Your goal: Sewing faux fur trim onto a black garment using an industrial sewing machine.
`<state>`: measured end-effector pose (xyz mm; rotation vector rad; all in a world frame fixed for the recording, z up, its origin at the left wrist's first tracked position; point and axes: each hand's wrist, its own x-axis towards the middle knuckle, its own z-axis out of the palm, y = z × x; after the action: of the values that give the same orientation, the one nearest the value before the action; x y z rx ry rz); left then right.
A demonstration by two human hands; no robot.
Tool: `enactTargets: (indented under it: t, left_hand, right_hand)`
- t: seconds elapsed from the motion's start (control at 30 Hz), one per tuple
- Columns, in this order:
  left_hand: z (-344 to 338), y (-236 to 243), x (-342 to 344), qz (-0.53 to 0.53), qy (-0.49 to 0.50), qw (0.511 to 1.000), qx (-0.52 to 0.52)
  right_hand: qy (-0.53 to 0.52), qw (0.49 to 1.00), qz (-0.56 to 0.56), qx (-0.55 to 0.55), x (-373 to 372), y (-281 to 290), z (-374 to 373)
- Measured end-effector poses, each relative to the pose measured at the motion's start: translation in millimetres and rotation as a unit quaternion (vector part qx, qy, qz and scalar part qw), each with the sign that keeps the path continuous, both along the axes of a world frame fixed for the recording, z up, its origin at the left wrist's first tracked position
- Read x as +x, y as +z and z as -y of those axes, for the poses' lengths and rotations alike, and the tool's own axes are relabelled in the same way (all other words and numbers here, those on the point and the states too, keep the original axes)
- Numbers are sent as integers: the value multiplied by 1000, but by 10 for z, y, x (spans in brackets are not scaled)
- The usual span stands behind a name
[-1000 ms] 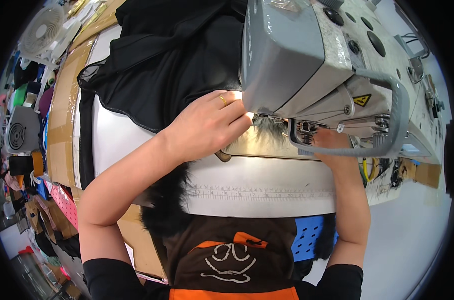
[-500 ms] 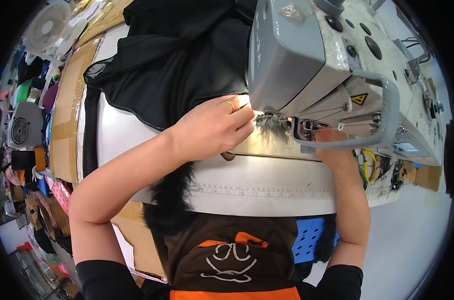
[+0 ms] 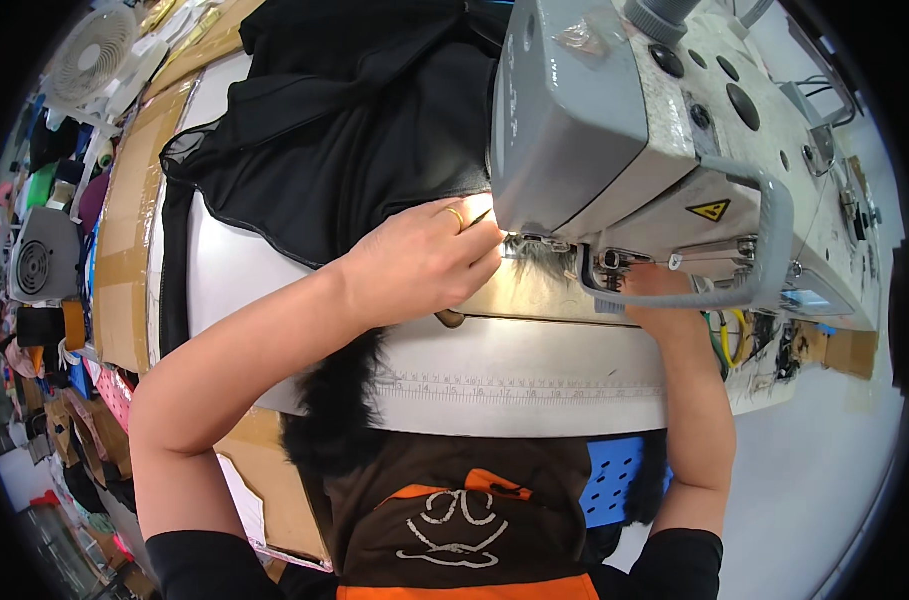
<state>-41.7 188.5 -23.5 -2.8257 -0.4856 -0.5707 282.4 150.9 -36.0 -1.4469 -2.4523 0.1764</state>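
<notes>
Fur at the needle: a tuft of dark fur [image 3: 543,260] lies on the lit metal plate [image 3: 520,292], under the front of the sewing machine [image 3: 575,120], between my two hands.
Left fingers: my left hand [image 3: 430,258] is just left of that tuft, fingers bent and drawn close together; a dark pointed sliver [image 3: 483,216] shows at the fingertips, but I cannot tell whether I grip it or anything else.
Ring: a gold band [image 3: 456,217] sits on one finger of that hand.
Right fingers: my right hand [image 3: 663,285] is partly behind the grey guard [image 3: 778,235]; my fingertips are hidden, so I cannot tell how far open they are or what they hold.
Black fur: a long fluffy piece [image 3: 340,400] hangs below my left wrist, over the table's near edge.
Black cloth: a garment-like piece [image 3: 360,130] spreads in folds beyond my left hand.
Table: white top [image 3: 455,355], a ruler scale along its near edge.
Tool: yellow handles [image 3: 741,338] show just right of my right wrist.
Lap: a brown apron [image 3: 455,540] with orange trim.
</notes>
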Motion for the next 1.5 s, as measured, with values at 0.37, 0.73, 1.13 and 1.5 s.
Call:
enactTargets:
  t: [0.37,0.73,1.13,1.5]
  left_hand:
    - [53,-14,34,-10,40,999,-12]
    - [66,-31,33,-30,57,998,-11]
    - [205,2,48,77,72,991,-81]
    - [322,78,84,105,68,990,-71]
  right_hand:
    - [0,999,34,20,-67,73,-54]
    - [-5,994,49,94,-46,-118,-69]
    - [-63,988,-104,-95,-33,135,-24]
    - [120,992,-29,15,-281,124,26]
